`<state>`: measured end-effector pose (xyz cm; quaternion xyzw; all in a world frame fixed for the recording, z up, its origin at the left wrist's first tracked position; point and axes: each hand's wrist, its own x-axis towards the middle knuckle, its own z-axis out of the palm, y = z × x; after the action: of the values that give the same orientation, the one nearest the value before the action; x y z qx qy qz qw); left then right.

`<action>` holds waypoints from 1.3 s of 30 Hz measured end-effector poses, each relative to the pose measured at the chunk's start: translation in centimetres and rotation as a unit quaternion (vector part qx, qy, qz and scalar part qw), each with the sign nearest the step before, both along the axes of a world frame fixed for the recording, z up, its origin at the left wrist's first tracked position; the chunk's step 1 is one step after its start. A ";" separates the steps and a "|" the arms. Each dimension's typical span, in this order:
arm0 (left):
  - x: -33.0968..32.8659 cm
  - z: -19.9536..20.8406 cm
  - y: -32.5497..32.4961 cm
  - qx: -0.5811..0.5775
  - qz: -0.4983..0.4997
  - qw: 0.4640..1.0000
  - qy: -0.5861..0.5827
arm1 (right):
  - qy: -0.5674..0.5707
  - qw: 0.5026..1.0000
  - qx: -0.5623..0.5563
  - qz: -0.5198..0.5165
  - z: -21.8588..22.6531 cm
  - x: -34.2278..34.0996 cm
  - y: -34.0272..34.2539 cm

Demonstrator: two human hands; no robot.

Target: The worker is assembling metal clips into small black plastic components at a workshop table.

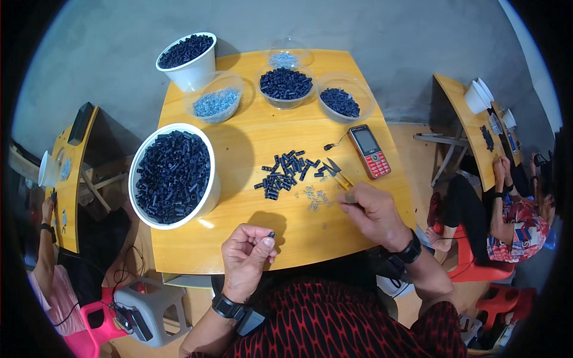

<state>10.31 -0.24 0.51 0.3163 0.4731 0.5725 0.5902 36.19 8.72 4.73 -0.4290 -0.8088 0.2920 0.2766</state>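
Between the thumb and fingers of my left hand [249,253], a small black plastic sleeve [271,234] is pinched upright near the table's front edge. My right hand [376,213] hovers over the right part of the table with its fingertips pressed together; what they hold, if anything, is too small to make out. Just beyond those fingers are yellow-handled snips [338,173], their blades pointing away from me. A scatter of tiny silver metal pieces [316,198] lies left of my right hand. Behind it spreads a loose pile of black sleeves [286,173].
A large white bucket of black parts [173,176] stands at left, another white bucket [190,70] far left. Clear bowls hold silver pieces [216,102] and black parts [285,83], [340,102]. A red keypad phone [370,152] lies at right. People work at side tables [471,128].
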 end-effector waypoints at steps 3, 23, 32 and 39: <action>0.1 -0.2 0.2 0.015 -0.001 1.000 -0.005 | -0.044 0.998 0.043 0.007 -0.4 1.6 -0.8; 0.0 -0.3 -0.1 0.033 0.007 0.999 -0.018 | -0.134 0.977 0.154 0.055 -0.6 -3.5 0.2; 0.1 -0.5 -0.2 0.029 0.049 0.995 -0.087 | -0.101 0.984 0.113 0.097 -0.7 -9.2 3.4; -0.1 -0.3 -0.2 0.033 0.028 0.997 -0.069 | -0.145 0.974 0.115 0.128 -0.8 -9.5 3.8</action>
<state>10.18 -0.48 0.22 0.2821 0.4206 0.6245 0.5946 26.69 12.56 3.97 -0.3248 -0.9167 0.1650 0.1640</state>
